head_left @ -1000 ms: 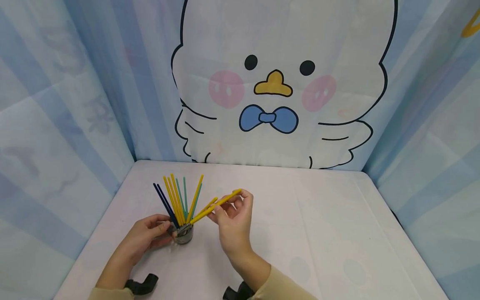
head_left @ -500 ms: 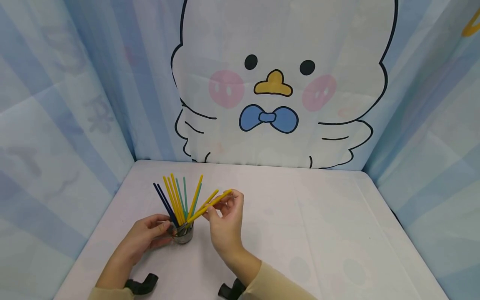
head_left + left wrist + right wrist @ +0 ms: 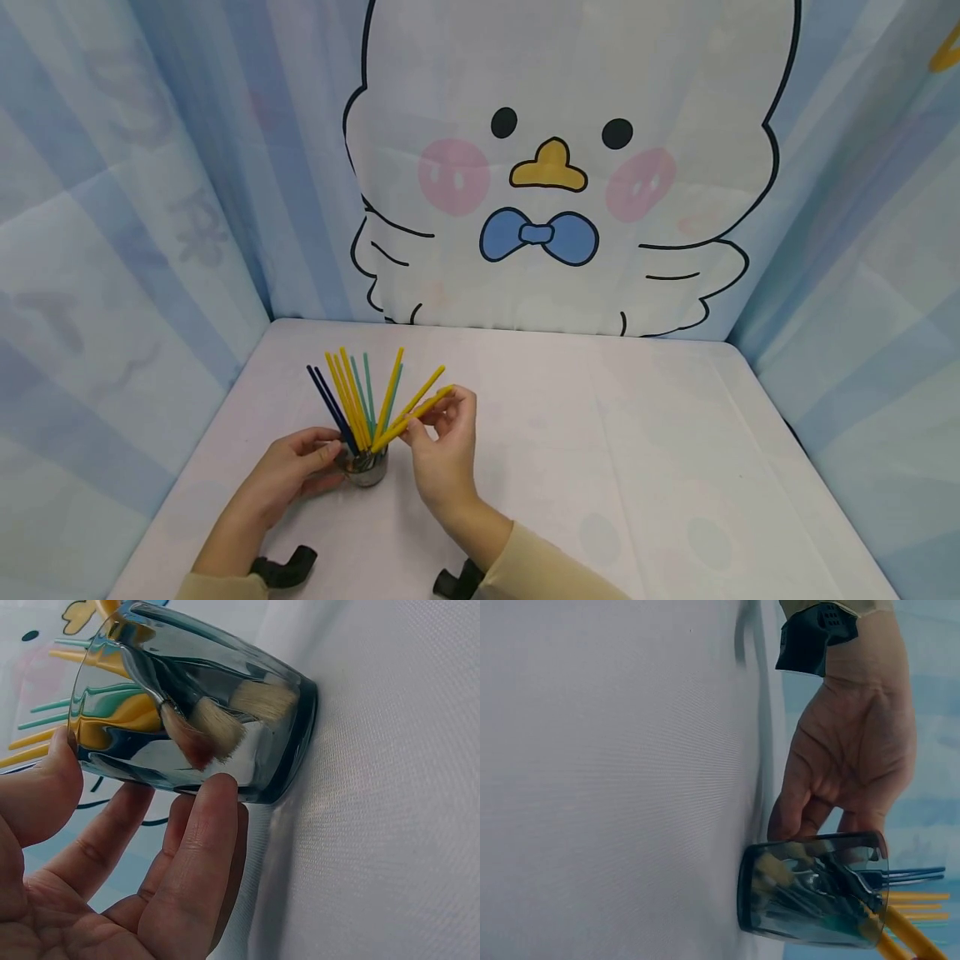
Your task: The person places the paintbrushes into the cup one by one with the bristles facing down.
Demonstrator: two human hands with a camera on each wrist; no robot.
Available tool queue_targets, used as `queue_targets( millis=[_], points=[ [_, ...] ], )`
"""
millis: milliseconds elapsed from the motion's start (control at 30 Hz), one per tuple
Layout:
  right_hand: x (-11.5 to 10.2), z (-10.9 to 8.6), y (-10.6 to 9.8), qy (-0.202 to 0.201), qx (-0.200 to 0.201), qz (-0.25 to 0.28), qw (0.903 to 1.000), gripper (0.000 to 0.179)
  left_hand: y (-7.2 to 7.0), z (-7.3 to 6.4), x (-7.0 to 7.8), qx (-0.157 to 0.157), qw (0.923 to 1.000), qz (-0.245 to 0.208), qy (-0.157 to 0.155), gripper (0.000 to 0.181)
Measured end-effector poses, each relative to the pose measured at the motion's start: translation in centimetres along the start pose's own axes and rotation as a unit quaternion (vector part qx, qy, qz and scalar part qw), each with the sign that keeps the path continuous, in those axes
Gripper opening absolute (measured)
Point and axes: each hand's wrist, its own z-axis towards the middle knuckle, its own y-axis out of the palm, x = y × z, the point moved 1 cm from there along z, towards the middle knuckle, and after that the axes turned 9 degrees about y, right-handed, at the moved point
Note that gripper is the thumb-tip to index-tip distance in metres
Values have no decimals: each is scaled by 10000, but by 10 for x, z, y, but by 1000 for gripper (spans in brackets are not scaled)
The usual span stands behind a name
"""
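Observation:
A clear glass (image 3: pixel 367 476) stands on the table, filled with several paintbrushes with yellow, teal and dark blue handles. Through its wall in the left wrist view, brush bristles (image 3: pixel 217 727) point down inside. My left hand (image 3: pixel 296 467) holds the glass from the left, thumb at the rim and fingertips against the side. My right hand (image 3: pixel 447 454) pinches the handle of a yellow paintbrush (image 3: pixel 390 434), which slants with its lower end in the mouth of the glass. Another yellow paintbrush (image 3: pixel 431 381) leans rightward just behind it.
The table (image 3: pixel 637 467) has a pale cloth cover and stretches off to the right. Curtains (image 3: pixel 112 208) with blue stripes enclose the sides, and a cartoon bird backdrop (image 3: pixel 555 275) rises behind. Black wrist mounts (image 3: pixel 285 569) sit at both sleeves.
My right hand has moved left and slightly down, bringing the yellow paintbrush further into the glass. The yellow brush behind it now stands a bit steeper. My left hand has stayed in place.

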Motion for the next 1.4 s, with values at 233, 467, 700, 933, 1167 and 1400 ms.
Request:
queue_targets(
  millis=[233,467,700,933,1167,1400],
  points=[
    [5,2,-3,153,59,-10,9999,48,0,-1,0,-52,10000,-39,50,41],
    [8,3,-8,356,118,-143,9992,50,-1,-1,0,-69,9999,-94,39,42],
    [9,1,-11,508,69,-295,9983,59,-2,0,-2,-76,9998,-155,78,42],
    [11,0,-15,558,58,-525,9970,68,-1,2,0,-78,9999,-82,64,43],
    [9,-2,-25,598,83,-825,9948,79,-1,3,2,-149,9999,40,52,43],
    [7,-4,-45,642,51,-1342,9889,85,-2,4,5,-194,9992,356,14,44]
  ],
)
